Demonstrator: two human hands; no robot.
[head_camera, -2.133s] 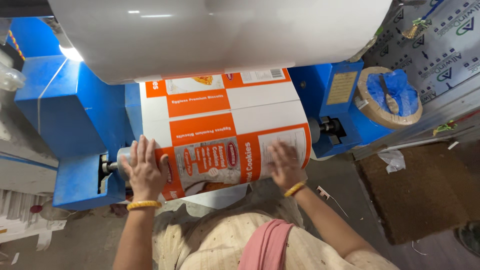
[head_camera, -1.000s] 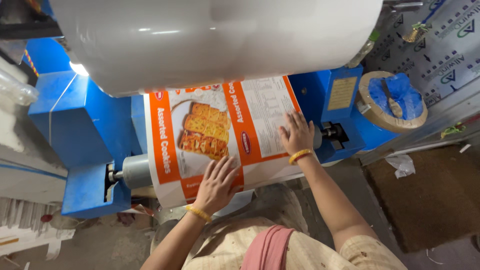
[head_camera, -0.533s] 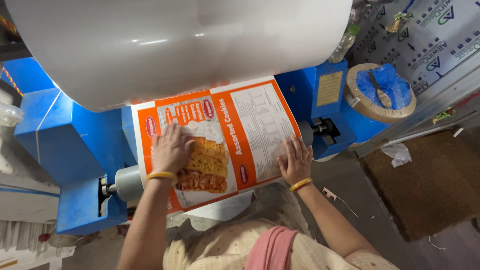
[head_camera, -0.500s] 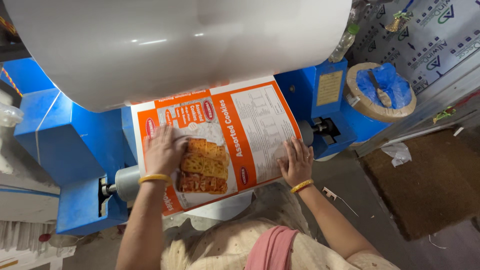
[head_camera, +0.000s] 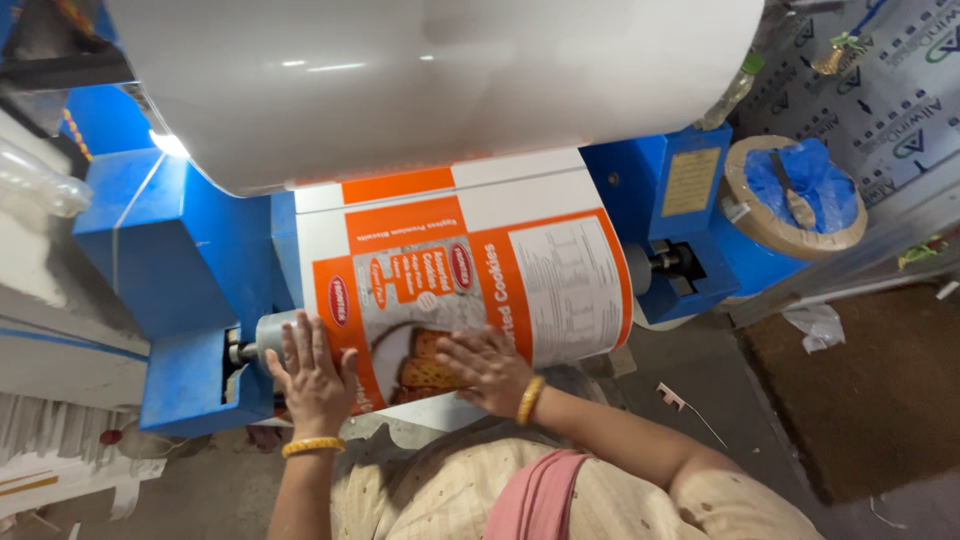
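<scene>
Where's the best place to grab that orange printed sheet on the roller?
Probably its loose bottom edge, from below. The sheet wraps flat around the roller, so only that edge is free. The left hand and right hand press flat near it.

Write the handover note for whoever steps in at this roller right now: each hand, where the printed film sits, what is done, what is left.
Left hand: open, flat, pressed on the lower left edge of the printed film, beside the roller shaft end.
Right hand: open, palm down on the film's lower middle, over the biscuit picture.
Film: orange and white printed sheet, wrapped over the roller between the blue machine housings, under the large white roll.
Done: the film lies smooth over the roller, no visible creases.
Left: the bottom edge is only held by the hands; whether it is fastened cannot be seen.
</scene>
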